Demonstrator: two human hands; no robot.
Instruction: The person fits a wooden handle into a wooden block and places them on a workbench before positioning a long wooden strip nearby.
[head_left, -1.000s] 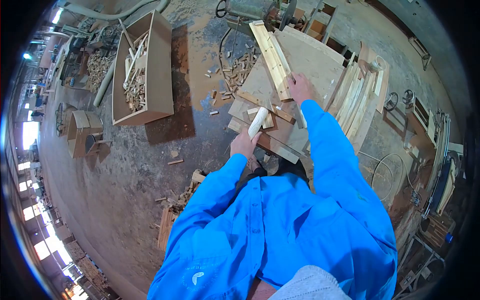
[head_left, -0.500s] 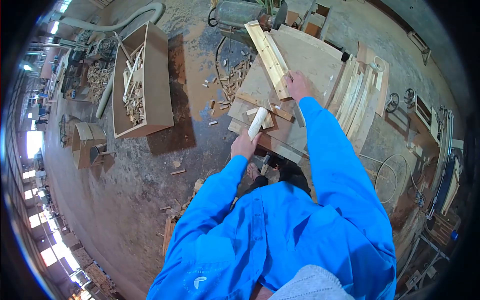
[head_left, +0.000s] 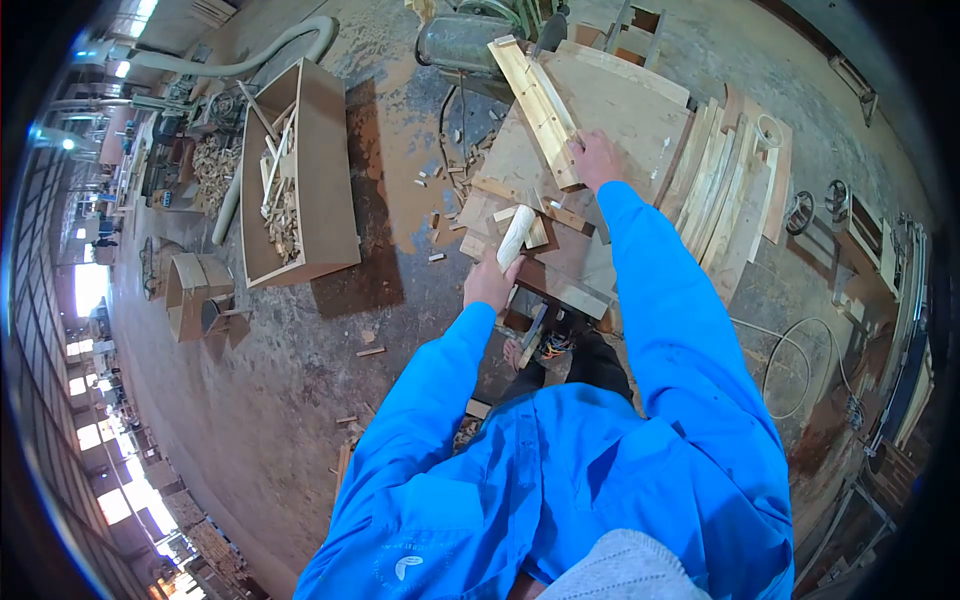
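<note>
My left hand [head_left: 490,281] is closed around the lower end of a pale, rounded wooden piece [head_left: 515,236], which points up and away from me over the near edge of the worktable [head_left: 620,100]. Short wood blocks [head_left: 537,232] lie just behind that piece. At the near end of a long, light wooden board [head_left: 543,115], my right hand [head_left: 597,160] is closed on its right edge. The board lies slantwise on the worktable, with a narrower strip along its right side. My right fingertips are partly hidden.
Long wood strips [head_left: 722,180] lie along the table's right side. A large open box [head_left: 325,170] holding offcuts stands on the floor to the left. Wood scraps [head_left: 465,170] litter the floor by the table. A hose [head_left: 800,345] is coiled at right.
The view has shifted slightly, so the surroundings sit a little further right. Both hands keep their holds, and the pale wooden piece stays at nearly the same place by the table edge.
</note>
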